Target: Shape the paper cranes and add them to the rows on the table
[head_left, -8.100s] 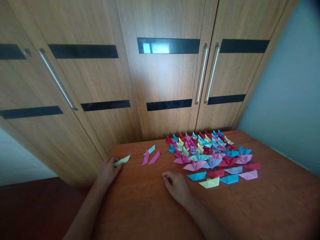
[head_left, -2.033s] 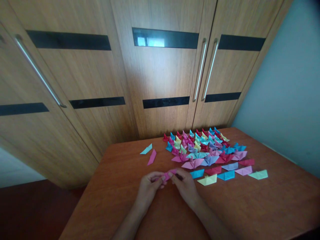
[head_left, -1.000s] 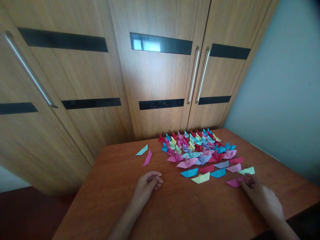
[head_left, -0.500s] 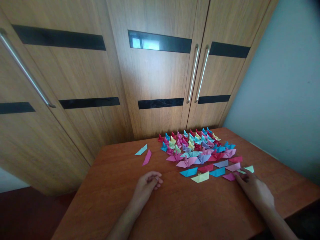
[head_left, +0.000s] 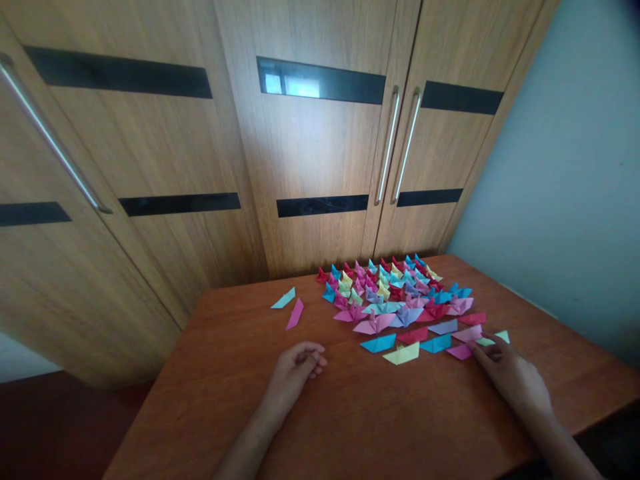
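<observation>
My left hand (head_left: pixel 296 375) rests on the table with its fingers loosely curled in, and nothing shows in it. My right hand (head_left: pixel 515 380) is over the right end of the front rows of folded paper, thumb and fingers bent around a pale green folded paper piece (head_left: pixel 501 337). The index finger covers the middle of this piece. By the thumb tip lies a magenta folded piece (head_left: pixel 459 352), with a pink piece (head_left: pixel 468 333) just behind it. Flat blue (head_left: pixel 436 343), pale yellow (head_left: pixel 401 354) and red (head_left: pixel 413 335) pieces lie to the left.
Behind the flat pieces stand rows of colourful origami cranes (head_left: pixel 376 323). A pale mint piece (head_left: pixel 284 298) and a pink strip-like piece (head_left: pixel 295 314) lie apart at the left on the brown table (head_left: pixel 225 360). A wooden wardrobe (head_left: pixel 320 153) rises behind; a pale wall (head_left: pixel 565 200) borders the right.
Both hands and the paper pieces stay essentially where they were. The view has shifted very slightly, and the right hand's fingers show hardly any movement.
</observation>
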`<control>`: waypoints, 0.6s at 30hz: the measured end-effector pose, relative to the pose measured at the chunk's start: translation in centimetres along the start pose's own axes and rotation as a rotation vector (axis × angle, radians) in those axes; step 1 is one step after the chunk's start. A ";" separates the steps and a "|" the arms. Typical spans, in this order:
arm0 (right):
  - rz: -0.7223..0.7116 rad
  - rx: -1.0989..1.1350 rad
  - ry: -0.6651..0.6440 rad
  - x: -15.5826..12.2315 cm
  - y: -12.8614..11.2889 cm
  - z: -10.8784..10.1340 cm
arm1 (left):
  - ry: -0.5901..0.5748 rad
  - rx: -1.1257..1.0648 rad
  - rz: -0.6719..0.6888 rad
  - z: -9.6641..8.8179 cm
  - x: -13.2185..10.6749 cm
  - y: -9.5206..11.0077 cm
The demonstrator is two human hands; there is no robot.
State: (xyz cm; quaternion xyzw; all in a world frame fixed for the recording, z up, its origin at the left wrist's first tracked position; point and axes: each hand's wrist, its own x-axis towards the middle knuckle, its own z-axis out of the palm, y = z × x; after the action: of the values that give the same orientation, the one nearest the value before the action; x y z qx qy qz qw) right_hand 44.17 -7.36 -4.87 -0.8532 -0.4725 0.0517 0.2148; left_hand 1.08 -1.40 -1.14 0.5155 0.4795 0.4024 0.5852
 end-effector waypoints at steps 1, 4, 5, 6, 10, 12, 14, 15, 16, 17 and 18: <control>0.003 -0.001 0.009 -0.1 -0.1 -0.1 | 0.000 0.001 0.000 0.0 0.1 -0.1; -0.023 0.024 0.082 -0.5 -1.0 -0.5 | -0.009 0.004 0.009 0.0 0.2 -0.2; -0.042 0.043 0.110 -0.7 -1.6 -0.6 | -0.012 0.005 0.013 0.0 0.2 -0.2; -0.065 0.072 0.131 -1.0 -2.5 -0.7 | -0.013 0.005 0.016 0.0 0.2 -0.2; -0.262 0.307 0.110 -3.0 -9.0 -0.4 | 0.006 0.011 0.021 0.0 0.1 -0.3; -0.391 0.440 0.040 -4.5 -13.4 0.4 | 0.031 0.047 0.044 -0.4 0.4 -0.3; -0.521 0.531 -0.047 -6.1 -17.9 1.7 | 0.101 0.184 0.110 -1.1 1.1 -0.4; -0.579 0.566 -0.084 -6.8 -20.0 2.5 | 0.150 0.278 0.150 -1.7 1.6 -0.3; -0.629 0.594 -0.124 -7.4 -21.9 3.3 | 0.202 0.373 0.187 -2.4 2.1 -0.3; -0.674 0.598 -0.183 -8.0 -23.5 4.2 | 0.253 0.459 0.215 -3.2 2.7 -0.1; -0.696 0.595 -0.223 -8.5 -24.9 5.1 | 0.298 0.527 0.231 -4.0 3.3 0.0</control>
State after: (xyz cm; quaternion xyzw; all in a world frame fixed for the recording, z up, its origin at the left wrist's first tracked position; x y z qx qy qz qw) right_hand 18.48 -1.34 -0.15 -0.5345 -0.7153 0.2012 0.4026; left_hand -2.07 2.69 -1.66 0.6358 0.5860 0.3989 0.3055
